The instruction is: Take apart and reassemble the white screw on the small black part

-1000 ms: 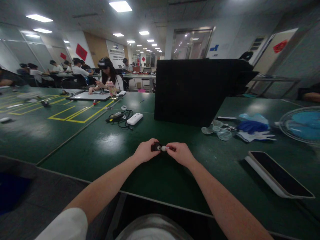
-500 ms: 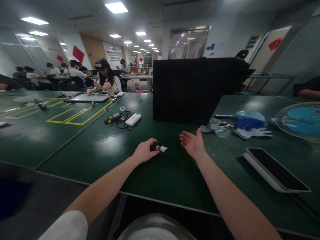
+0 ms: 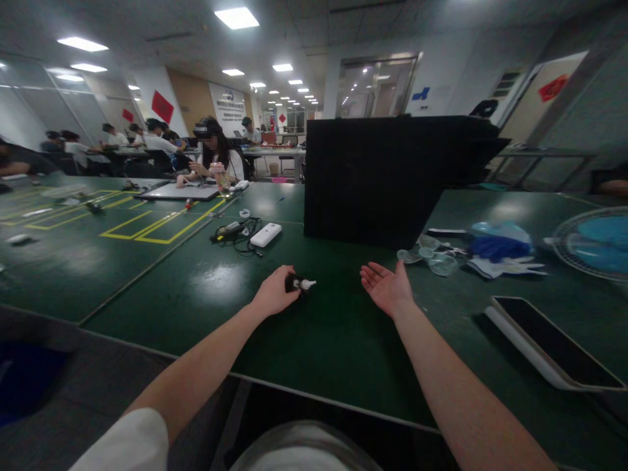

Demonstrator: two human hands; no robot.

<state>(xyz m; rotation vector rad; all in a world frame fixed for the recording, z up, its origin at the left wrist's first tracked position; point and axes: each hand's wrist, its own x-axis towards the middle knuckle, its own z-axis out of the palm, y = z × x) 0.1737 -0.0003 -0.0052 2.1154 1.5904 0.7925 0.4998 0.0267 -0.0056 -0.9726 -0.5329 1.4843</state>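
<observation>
My left hand [image 3: 275, 294] is closed round a small black part with a white tip [image 3: 300, 284], held low over the dark green table [image 3: 206, 294]. The white tip points right. My right hand [image 3: 387, 288] lies apart from it, palm up, fingers stretched out and holding nothing. A gap of bare table separates the two hands.
A tall black box [image 3: 387, 176] stands behind my hands. A white remote [image 3: 265, 234] and black cables [image 3: 235, 232] lie at the back left. Clear plastic cups [image 3: 432, 258], blue gloves [image 3: 495, 248] and a fan [image 3: 596, 242] are at the right, a phone [image 3: 554, 343] nearer. Other people work at far tables.
My right hand let go of the part's white tip and moved right, opening palm up. My left hand kept the part and shifted slightly forward and left.
</observation>
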